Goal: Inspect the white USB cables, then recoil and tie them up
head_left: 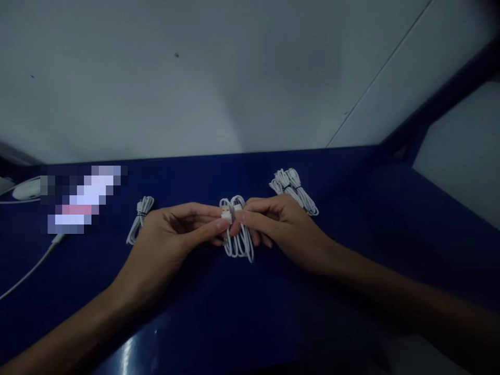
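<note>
1. We have the coil just below the centre of the frame, off the surface as far as we can judge, loops hanging downward.
2. Our left hand pinches its left side, thumb against the plug with orange inside; our right hand pinches the other side, thumb beside a second plug.
3. To do this well, we should grip lightly but evenly, so that no loop slides out; thin cable like this probably springs apart if one thumb lifts.
4. We would level the loop ends and lay both plugs flat alongside, without bending the cable sharply at its neck.
5. We see no tie on this coil, so our pinch seems to be all that gathers it.
6. Our count: two hands, one held coil, two plugs on it.
7. Left of centre lies one bundle with one dark tie.
8. Right of centre lies one pile, at least two bundles; overlap hides the exact number.
</note>
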Tool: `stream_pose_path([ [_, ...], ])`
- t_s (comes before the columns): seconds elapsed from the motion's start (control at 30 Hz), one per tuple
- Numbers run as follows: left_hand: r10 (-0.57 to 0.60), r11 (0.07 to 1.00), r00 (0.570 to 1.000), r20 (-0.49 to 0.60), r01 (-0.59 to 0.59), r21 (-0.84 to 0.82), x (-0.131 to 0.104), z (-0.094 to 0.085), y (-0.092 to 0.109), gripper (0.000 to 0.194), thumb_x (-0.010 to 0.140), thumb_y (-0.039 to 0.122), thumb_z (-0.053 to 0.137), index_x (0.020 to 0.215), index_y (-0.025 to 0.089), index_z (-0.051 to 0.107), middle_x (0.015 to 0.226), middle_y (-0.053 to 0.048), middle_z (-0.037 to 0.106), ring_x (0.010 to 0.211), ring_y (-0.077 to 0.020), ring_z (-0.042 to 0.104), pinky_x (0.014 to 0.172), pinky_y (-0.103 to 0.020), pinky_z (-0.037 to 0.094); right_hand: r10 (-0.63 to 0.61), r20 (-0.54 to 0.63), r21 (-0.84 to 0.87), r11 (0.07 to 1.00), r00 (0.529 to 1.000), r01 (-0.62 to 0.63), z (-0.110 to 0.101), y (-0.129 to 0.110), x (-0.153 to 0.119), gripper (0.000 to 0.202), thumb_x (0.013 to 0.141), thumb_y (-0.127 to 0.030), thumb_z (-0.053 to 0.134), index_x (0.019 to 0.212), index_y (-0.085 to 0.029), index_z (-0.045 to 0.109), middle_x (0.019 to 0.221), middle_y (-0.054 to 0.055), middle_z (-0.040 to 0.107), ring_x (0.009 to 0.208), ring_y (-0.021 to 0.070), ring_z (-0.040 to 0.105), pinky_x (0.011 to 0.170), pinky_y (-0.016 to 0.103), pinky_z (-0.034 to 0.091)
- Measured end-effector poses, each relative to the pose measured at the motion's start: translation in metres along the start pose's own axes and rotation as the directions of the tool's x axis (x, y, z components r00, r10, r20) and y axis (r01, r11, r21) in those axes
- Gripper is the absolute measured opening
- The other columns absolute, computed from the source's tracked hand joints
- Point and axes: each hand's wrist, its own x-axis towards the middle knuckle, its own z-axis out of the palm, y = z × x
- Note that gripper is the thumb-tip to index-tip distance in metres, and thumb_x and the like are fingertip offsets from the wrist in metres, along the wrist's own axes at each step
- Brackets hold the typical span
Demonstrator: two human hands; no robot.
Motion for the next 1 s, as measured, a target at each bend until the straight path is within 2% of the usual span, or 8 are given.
stream_pose_path([
  [0.17,-0.03,0.999,0.999,-0.017,0.029,-0.028,0.0035,-0.0004,-0.0024,0.015,0.088,0.033,0.095,0.1,0.024,0.091,0.089,-0.004,0.088,0.077,-0.0137,0.081,0.072,-0.015,0.064,-0.007,-0.012,-0.016,1.0,1.0,0.007,0.0008,-0.0017,0.0003,0.03,0.107,-0.033,0.067,0.088,-0.021,0.087,0.072,-0.002,0.065,0.061,0.0091,0.054,0.057,0.025,0.042],
  [0.37,-0.034,0.998,0.999,-0.005,0.034,-0.048,0.0029,0.0005,-0.0038,0.013,0.088,0.032,0.095,0.097,0.025,0.09,0.088,-0.004,0.088,0.078,-0.0137,0.082,0.076,-0.016,0.065,0.007,-0.007,-0.017,1.0,1.0,-0.007,0.0015,-0.0025,0.0011,0.03,0.106,-0.03,0.069,0.083,-0.019,0.084,0.072,-0.002,0.065,0.061,0.008,0.054,0.056,0.024,0.041],
  [0.57,-0.043,0.997,0.999,0.008,0.044,-0.058,0.0031,0.002,-0.0042,0.012,0.089,0.033,0.094,0.097,0.025,0.09,0.085,-0.002,0.087,0.079,-0.0123,0.082,0.077,-0.013,0.064,0.018,-0.005,-0.015,1.0,1.0,-0.018,0.0016,0.0011,0.0009,0.031,0.107,-0.034,0.069,0.085,-0.02,0.085,0.069,-0.003,0.063,0.058,0.0085,0.051,0.054,0.025,0.039],
  [1.0,-0.047,0.997,0.999,0.007,0.048,-0.055,0.0028,0.0036,-0.0032,0.016,0.09,0.034,0.093,0.101,0.023,0.089,0.089,-0.004,0.087,0.082,-0.0149,0.083,0.08,-0.018,0.065,0.05,-0.001,0.047,0.998,0.999,-0.05,0.0026,0.0063,0.0018,0.036,0.107,-0.042,0.068,0.084,-0.019,0.083,0.067,-0.001,0.061,0.059,0.0104,0.053,0.054,0.025,0.041],
])
